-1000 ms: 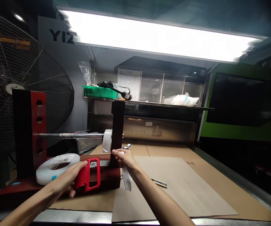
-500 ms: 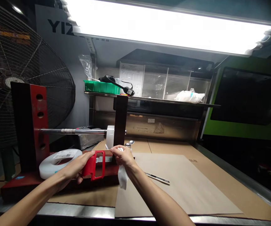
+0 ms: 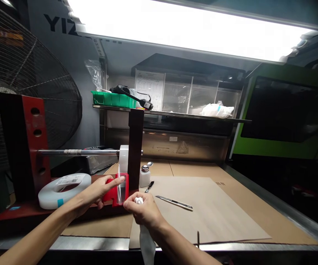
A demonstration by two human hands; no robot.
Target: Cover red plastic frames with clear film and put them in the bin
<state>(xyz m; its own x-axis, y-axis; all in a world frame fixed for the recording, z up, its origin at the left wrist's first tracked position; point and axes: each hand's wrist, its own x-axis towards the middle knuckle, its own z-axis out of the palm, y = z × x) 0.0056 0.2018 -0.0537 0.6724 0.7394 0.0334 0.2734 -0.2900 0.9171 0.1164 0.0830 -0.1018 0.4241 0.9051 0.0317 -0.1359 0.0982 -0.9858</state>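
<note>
My left hand [image 3: 100, 189] grips a red plastic frame [image 3: 110, 194] with a rectangular window, its thumb along the upper part. A strip of clear film [image 3: 120, 192] runs down from the narrow roll [image 3: 123, 156] on the metal rod [image 3: 92, 152] and lies across the window. My right hand [image 3: 144, 209] is closed around a bunched white cloth [image 3: 147, 243], which hangs below the fist. Its thumb and forefinger pinch at the frame's lower right corner, by the strip's lower end; whether they hold the film is hard to tell.
A large translucent roll [image 3: 46, 197] lies on the red stand's base [image 3: 12, 221]. To the right are a white pump bottle [image 3: 145, 177], a black pen [image 3: 149, 187] and a cutter knife [image 3: 175, 202] on cardboard [image 3: 216, 206]. A shelf holds a green bin [image 3: 113, 99]. A fan [image 3: 59, 84] stands left.
My right hand has moved down to the frame's lower corner. The clear film now spans the window, with my left thumb over its upper part. The view has shifted slightly right.
</note>
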